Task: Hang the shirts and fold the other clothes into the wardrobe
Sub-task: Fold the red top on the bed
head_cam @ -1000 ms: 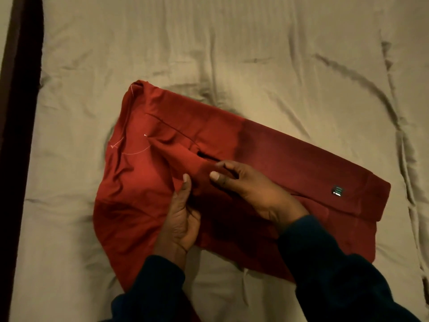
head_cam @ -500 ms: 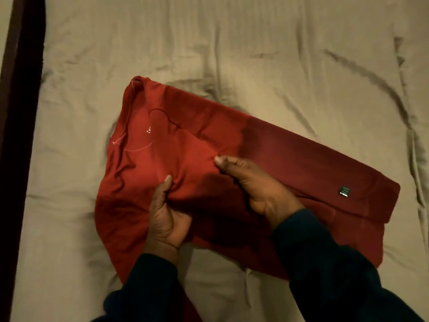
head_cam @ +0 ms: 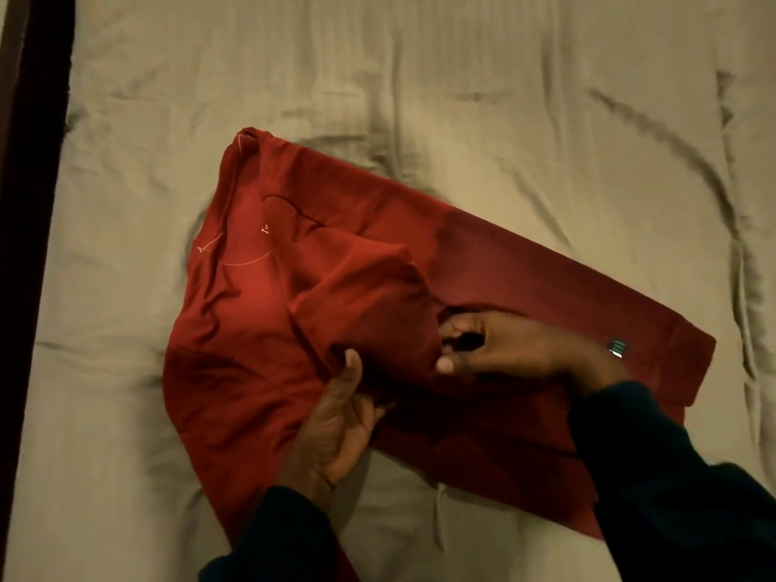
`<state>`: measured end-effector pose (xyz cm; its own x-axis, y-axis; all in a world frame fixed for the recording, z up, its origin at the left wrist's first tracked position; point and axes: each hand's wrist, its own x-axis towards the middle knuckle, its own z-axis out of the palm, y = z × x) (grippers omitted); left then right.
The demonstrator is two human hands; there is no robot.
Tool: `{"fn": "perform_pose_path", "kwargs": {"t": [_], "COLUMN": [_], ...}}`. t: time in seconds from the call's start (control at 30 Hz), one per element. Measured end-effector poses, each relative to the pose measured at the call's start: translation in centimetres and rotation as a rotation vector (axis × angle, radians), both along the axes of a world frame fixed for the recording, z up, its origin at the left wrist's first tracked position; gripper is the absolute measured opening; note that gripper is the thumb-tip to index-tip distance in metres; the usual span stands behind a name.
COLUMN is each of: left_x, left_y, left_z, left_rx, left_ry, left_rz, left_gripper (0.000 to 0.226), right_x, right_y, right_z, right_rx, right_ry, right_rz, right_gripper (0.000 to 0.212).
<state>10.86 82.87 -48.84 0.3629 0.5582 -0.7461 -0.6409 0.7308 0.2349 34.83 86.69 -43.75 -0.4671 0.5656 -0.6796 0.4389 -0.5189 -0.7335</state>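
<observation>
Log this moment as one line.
stage: folding | item: red garment on bed sheet | left hand: pinching fabric | right hand: pinching fabric

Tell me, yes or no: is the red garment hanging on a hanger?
No, the red garment lies spread on the beige bedsheet, with both hands gripping its fabric.

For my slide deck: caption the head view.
Both hands, left and right, grip a red garment on a beige bedsheet.

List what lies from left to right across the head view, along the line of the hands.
Dark bed frame → bare bedsheet → red garment → left hand → right hand → small dark label on the garment → bedsheet again at the right edge.
</observation>
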Motion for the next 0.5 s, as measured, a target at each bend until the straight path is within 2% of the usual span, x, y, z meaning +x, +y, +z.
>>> {"fn": "perform_pose_path", "kwargs": {"t": [0.03, 0.07, 0.1, 0.13, 0.2, 0.23, 0.27, 0.33, 0.4, 0.5], "left_x": [-0.3, -0.4, 0.3, 1.0, 1.7, 2.2, 2.8, 4.1, 4.8, 6.2], "left_y": [-0.8, -1.3, -0.8, -0.9, -1.0, -0.9, 0.0, 0.9, 2.0, 3.1], "left_z": [-1.0, -1.0, -0.5, 0.5, 1.9, 4.1, 3.4, 3.9, 3.8, 2.1], "left_rx": [-0.060, -0.017, 0.091, 0.035, 0.072, 0.122, 0.117, 0.137, 0.150, 0.171], "left_ry": [-0.022, -0.021, 0.056, 0.034, -0.123, -0.148, -0.101, -0.104, -0.090, -0.197], "left_rz": [0.031, 0.019, -0.012, 0.000, 0.072, 0.113, 0.127, 0.150, 0.233, 0.314], "left_gripper": [0.090, 0.091, 0.087, 0.081, 0.078, 0.078, 0.075, 0.061, 0.066, 0.077], "right_x": [0.7, 1.2, 1.6, 2.0, 3.0, 3.8, 4.5, 6.2, 7.6, 10.1], "right_y": [-0.3, -0.6, -1.0, -1.4, -2.0, -2.2, -2.4, -2.7, -2.8, -3.1], "right_z": [0.1, 0.1, 0.1, 0.2, 0.7, 0.8, 1.1, 1.6, 2.4, 2.5], "right_rx": [0.041, 0.089, 0.122, 0.119, 0.020, -0.072, -0.152, -0.283, -0.320, -0.249], "right_ry": [-0.056, -0.085, -0.077, -0.051, -0.021, -0.035, -0.045, 0.010, 0.113, 0.194], "right_rz": [0.144, 0.219, 0.217, 0.174, 0.096, 0.084, 0.096, 0.105, 0.032, -0.212], "right_gripper": [0.042, 0.035, 0.029, 0.029, 0.044, 0.055, 0.062, 0.053, 0.040, 0.040]}}
